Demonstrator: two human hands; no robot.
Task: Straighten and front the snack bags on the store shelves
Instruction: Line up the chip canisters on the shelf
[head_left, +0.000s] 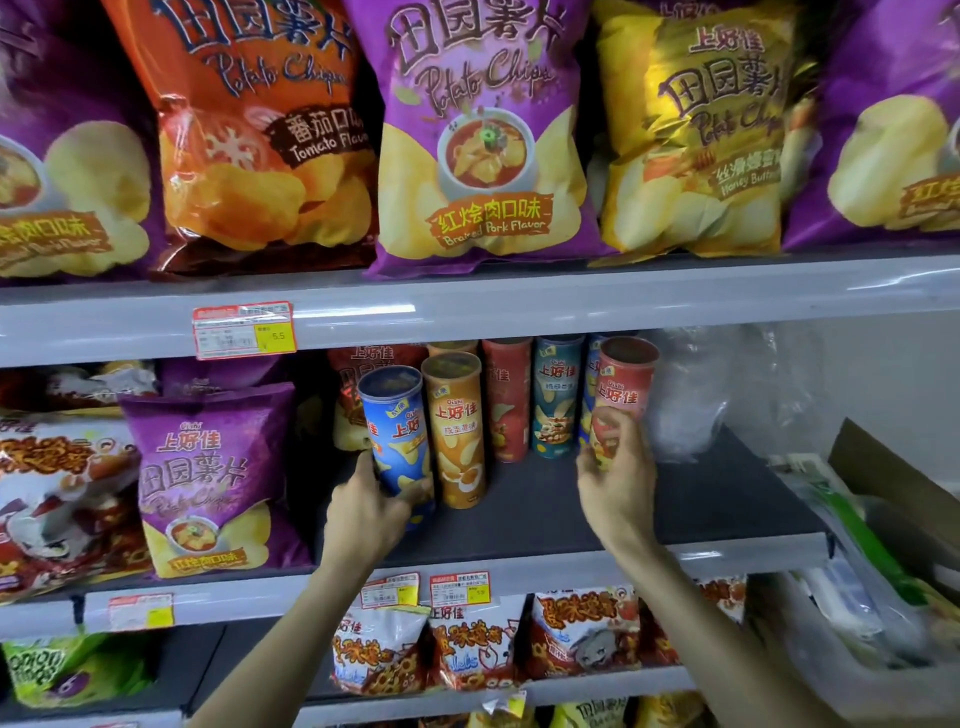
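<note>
Snack bags stand along the upper shelf's front edge. On the middle shelf, the left hand grips a tilted blue canister and the right hand grips a red canister.

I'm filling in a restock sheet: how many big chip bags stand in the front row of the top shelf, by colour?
Purple bags: 3
Orange bag: 1
Yellow bag: 1
Total: 5
</note>
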